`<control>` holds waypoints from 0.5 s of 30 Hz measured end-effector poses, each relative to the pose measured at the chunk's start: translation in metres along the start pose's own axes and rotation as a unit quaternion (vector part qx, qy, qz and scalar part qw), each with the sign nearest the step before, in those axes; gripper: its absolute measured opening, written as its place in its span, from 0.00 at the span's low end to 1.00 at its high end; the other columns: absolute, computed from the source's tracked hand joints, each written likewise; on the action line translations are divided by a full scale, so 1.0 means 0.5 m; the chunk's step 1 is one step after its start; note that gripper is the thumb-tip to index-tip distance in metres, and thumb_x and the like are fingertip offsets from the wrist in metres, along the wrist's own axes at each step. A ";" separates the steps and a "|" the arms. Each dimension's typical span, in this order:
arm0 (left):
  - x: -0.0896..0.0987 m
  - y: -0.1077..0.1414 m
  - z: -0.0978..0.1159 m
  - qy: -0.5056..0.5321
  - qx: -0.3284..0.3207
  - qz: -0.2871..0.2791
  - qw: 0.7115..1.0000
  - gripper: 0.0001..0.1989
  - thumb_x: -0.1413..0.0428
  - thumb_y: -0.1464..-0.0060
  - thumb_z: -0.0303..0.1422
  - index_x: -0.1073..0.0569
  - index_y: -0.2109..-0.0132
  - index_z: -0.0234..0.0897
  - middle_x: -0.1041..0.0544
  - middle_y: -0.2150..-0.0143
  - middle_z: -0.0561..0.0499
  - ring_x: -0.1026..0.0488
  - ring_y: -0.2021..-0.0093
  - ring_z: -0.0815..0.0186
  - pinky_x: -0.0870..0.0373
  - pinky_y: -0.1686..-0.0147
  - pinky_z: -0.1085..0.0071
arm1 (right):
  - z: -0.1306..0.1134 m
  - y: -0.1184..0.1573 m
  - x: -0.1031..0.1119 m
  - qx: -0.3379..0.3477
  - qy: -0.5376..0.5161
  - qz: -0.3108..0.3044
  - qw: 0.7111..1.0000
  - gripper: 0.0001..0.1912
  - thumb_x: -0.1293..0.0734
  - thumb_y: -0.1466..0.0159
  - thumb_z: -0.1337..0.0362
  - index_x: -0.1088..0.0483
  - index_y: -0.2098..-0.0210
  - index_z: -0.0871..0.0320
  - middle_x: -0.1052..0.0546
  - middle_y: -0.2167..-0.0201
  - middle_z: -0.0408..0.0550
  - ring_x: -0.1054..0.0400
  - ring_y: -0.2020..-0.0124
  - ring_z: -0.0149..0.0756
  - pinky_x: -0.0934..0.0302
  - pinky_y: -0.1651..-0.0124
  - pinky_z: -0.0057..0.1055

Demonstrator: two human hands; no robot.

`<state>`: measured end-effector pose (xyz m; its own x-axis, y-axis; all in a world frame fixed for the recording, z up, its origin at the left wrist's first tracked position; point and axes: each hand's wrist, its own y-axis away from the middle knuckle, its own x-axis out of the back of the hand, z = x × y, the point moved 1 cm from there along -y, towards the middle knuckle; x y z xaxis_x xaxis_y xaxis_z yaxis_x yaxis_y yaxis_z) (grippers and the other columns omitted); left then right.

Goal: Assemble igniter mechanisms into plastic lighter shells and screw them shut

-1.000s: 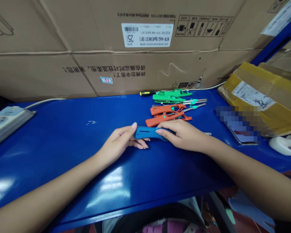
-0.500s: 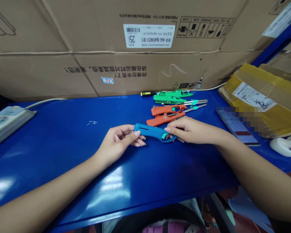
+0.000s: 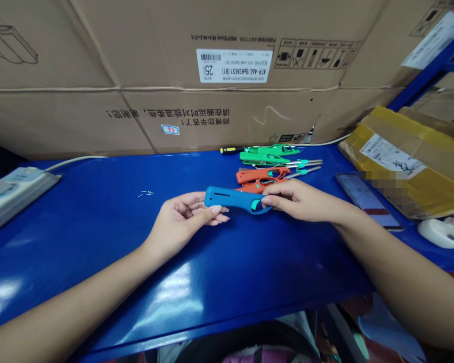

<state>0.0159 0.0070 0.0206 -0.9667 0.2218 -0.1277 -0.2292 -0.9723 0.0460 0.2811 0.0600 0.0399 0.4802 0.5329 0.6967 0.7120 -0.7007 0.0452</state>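
Note:
Between my hands is a blue gas lighter [image 3: 232, 199] with a teal trigger, raised over the blue table. My left hand [image 3: 189, 214] grips the handle end, thumb in front and fingers behind. At the trigger end my right hand [image 3: 293, 200] pinches the lighter near the finger loop; its nozzle end is hidden behind that hand. Just beyond lie orange lighter pieces [image 3: 259, 175], partly covered by the blue one and my right hand. Green lighter pieces [image 3: 267, 156] with metal rods rest farther back.
A black-and-yellow screwdriver [image 3: 232, 150] lies by the big cardboard box [image 3: 136, 121] at the back. Several tiny white pins [image 3: 146, 193] are on the table left of centre. A power strip [image 3: 20, 194] stands left; a phone [image 3: 366, 201], taped parcel [image 3: 419, 156] and white case [image 3: 441, 232] are right.
The blue lighter has risen slightly and turned to lie more level, now overlapping the orange pieces more. Both hands keep their hold. The whole view has shifted a little.

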 end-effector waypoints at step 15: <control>-0.023 0.017 -0.003 -0.037 0.035 -0.021 0.999 0.13 0.32 0.48 0.39 0.19 0.63 0.32 0.15 0.68 0.45 0.17 0.68 0.61 0.18 0.64 0.68 | -0.039 0.000 -0.050 -0.014 -0.050 -0.023 0.998 0.16 0.33 0.33 0.52 0.29 0.68 0.60 0.28 0.73 0.41 0.37 0.72 0.29 0.43 0.68 0.26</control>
<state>0.0250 -0.0040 0.0209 -0.9613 0.2692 -0.0582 -0.2743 -0.9552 0.1110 0.2591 0.0376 0.0366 0.4967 0.6087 0.6187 0.7212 -0.6860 0.0960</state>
